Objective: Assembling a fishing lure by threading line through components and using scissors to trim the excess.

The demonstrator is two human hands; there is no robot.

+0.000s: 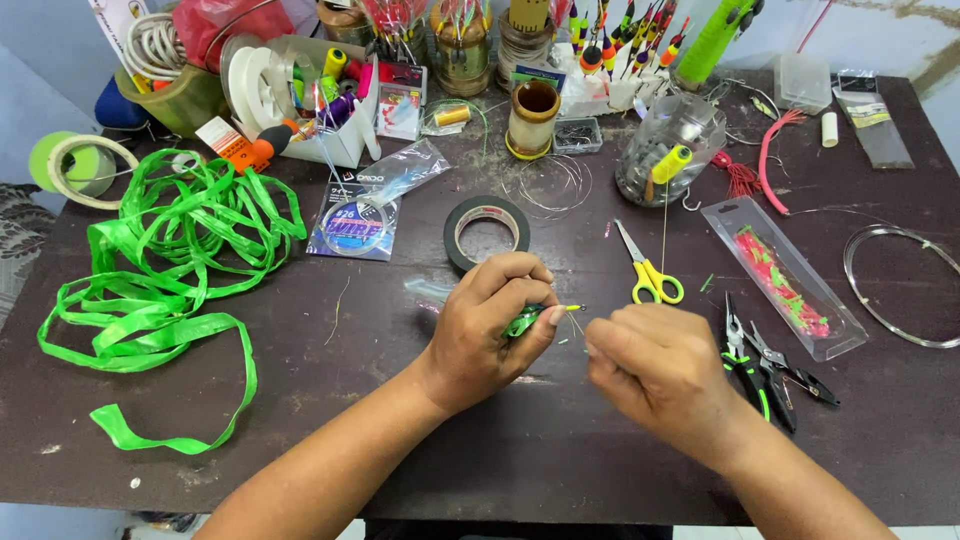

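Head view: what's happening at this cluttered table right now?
A person works with both bare hands over a dark table. The left hand pinches a small green lure-like piece between its fingers, while the right hand is closed just beside it, apparently pulling something too fine to see. Yellow-handled scissors and pliers lie nearby, a roll of black tape sits just beyond the hands, and loose green ribbon is heaped at the left.

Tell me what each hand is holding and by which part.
The left hand pinches a small green lure around its body, its thin tip sticking out past the fingers. The right hand is closed beside that tip; whether it grips anything cannot be told.
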